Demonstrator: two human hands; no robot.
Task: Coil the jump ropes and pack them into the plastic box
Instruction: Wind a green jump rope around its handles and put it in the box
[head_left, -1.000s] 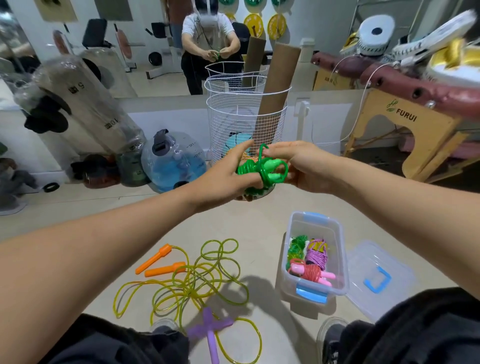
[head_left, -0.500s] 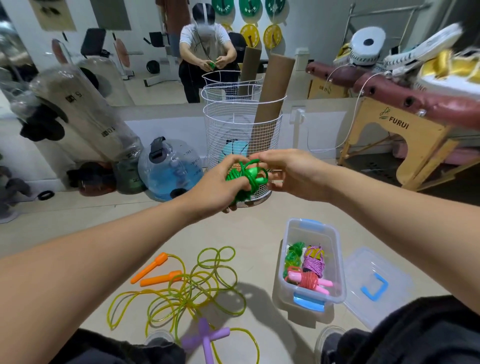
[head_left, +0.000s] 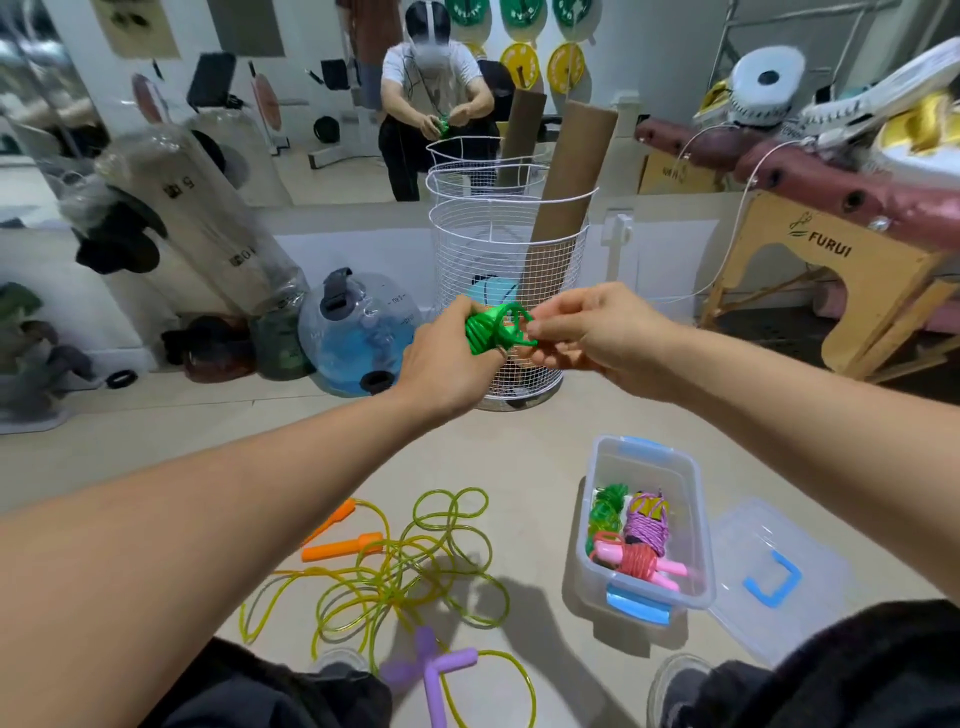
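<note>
Both hands finish the green jump rope coil (head_left: 491, 330): left hand (head_left: 447, 358) grips the bundle, right hand (head_left: 587, 332) pinches its last loop, which likely needs tucking before the coil drops into the plastic box (head_left: 691, 519) below the right hand.

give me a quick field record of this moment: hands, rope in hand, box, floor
left hand: grips the green rope bundle
right hand: pinches a loop of the same bundle
plastic box: open, on the floor, three coiled ropes inside
lid: on the floor, right of the box
yellow rope: uncoiled on the floor, orange handles
purple handles: near the feet
</note>
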